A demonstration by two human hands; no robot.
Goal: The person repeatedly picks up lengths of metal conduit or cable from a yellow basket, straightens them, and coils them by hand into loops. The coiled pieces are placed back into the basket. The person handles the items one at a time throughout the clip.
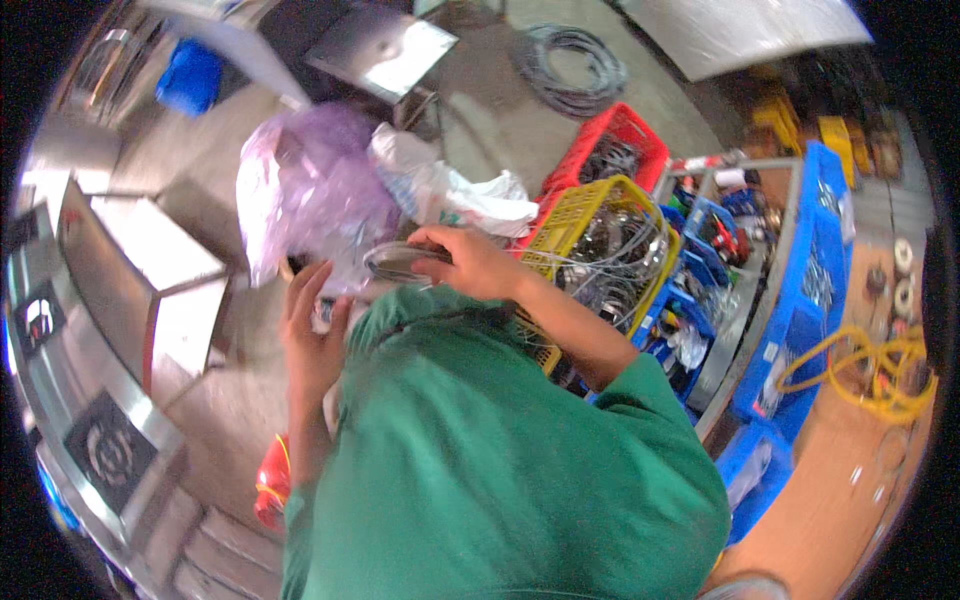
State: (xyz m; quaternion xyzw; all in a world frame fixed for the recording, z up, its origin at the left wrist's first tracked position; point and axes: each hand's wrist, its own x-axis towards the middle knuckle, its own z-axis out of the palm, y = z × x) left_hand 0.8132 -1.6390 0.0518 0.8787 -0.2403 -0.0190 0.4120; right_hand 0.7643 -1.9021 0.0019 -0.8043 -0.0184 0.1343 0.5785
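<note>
My right hand point(468, 262) is closed on a coil of thin grey cable point(390, 262), which hangs at its fingertips in front of my body. To the left of the coil, my left hand point(312, 325) is raised with its fingers apart and nothing in it. Just beyond both hands are a purple translucent plastic bag point(318, 185) and a white plastic bag point(470, 203). Under my right forearm stands a yellow plastic crate point(553, 238) filled with tangled cables and metal parts. Thin strands cross its top; whether they join the coil I cannot tell.
Behind the yellow crate is a red crate point(584, 145). Blue parts bins point(822, 215) line a bench at the right, near a yellow cable point(890, 385). A big grey cable coil point(572, 72) lies on the far floor. Stainless steel equipment point(125, 370) stands left, a red object point(270, 480) nearer me.
</note>
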